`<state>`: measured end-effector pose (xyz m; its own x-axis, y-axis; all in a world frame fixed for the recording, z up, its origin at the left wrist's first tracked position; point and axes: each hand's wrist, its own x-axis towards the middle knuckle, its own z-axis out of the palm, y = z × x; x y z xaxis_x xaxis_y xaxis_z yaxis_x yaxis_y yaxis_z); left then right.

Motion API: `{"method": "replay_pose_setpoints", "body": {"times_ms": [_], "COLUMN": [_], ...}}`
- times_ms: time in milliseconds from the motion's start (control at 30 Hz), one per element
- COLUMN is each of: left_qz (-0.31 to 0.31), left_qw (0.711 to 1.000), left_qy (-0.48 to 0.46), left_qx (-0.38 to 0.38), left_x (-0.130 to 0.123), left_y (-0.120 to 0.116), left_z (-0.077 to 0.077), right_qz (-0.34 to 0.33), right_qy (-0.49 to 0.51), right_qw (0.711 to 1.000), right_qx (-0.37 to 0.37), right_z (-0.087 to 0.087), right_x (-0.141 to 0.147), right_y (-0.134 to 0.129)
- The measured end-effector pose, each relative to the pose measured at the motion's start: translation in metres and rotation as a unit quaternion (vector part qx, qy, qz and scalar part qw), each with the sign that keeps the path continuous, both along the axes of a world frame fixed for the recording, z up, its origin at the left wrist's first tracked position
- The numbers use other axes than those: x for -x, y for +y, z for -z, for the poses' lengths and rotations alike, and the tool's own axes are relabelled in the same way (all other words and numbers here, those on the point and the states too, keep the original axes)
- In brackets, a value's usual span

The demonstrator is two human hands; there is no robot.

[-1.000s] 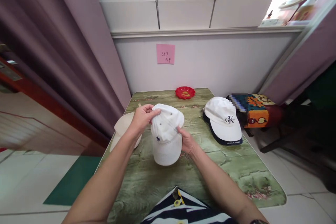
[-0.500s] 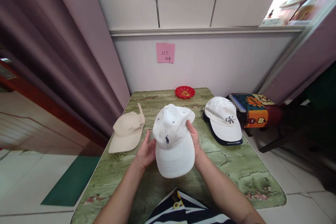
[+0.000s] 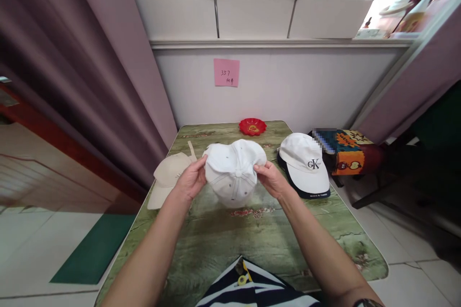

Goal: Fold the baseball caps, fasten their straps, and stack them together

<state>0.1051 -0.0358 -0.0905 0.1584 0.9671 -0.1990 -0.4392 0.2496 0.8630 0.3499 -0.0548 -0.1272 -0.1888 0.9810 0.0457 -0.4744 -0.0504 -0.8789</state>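
Between my hands is a white baseball cap (image 3: 234, 170), held above the table with its crown turned toward me; the brim and the front logo are hidden. My left hand (image 3: 192, 177) pinches the cap's left edge, and my right hand (image 3: 272, 176) grips its right edge with thumb and fingers. To the left, partly behind my left hand and forearm, lies a beige cap (image 3: 169, 172) with its strap sticking up. On the right a white cap (image 3: 302, 158) with black letters rests on top of a dark navy cap (image 3: 319, 195).
A red scalloped dish (image 3: 252, 127) stands at the back of the green wood-patterned table (image 3: 216, 249). A pink note (image 3: 226, 73) is stuck to the wall behind. Right of the table is a stool with a colourful cover (image 3: 347, 151); a purple curtain (image 3: 118, 57) hangs at the left.
The white cap has been tipped in my hands, so its brim and logo no longer show and its crown faces me. Both hands have shifted to the cap's side edges.
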Motion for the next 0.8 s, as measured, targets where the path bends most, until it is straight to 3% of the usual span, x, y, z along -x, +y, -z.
{"method": "replay_pose_setpoints", "body": {"times_ms": [133,233,333,467,533,600,667,800], "left_qz": [0.006,0.018,0.058,0.103,0.112,0.114,0.114,0.077], "left_qw": [0.985,0.948,0.893,0.829,0.807,0.791,0.782,0.766], "left_qy": [0.082,0.209,0.355,0.485,0.517,0.534,0.544,0.553], "left_qx": [-0.149,-0.240,-0.271,-0.257,-0.264,-0.276,-0.283,-0.318], "left_x": [-0.005,-0.004,0.001,0.010,0.014,0.017,0.018,0.012], "left_y": [0.012,0.014,0.011,0.001,-0.005,-0.009,-0.011,-0.014], "left_z": [-0.027,-0.023,0.007,0.059,0.078,0.088,0.090,0.078], "right_qz": [0.106,0.173,0.199,0.129,0.104,0.111,0.138,0.193], "right_qy": [-0.129,-0.258,-0.397,-0.569,-0.610,-0.618,-0.595,-0.468], "right_qw": [0.980,0.933,0.870,0.785,0.757,0.748,0.759,0.825], "right_qx": [-0.104,-0.184,-0.213,-0.209,-0.209,-0.214,-0.228,-0.250], "right_z": [-0.008,0.004,0.032,0.072,0.083,0.083,0.070,0.026], "right_x": [-0.013,-0.024,-0.031,-0.038,-0.041,-0.042,-0.039,-0.016], "right_y": [0.017,0.023,0.020,0.008,0.003,-0.001,-0.004,-0.013]}}
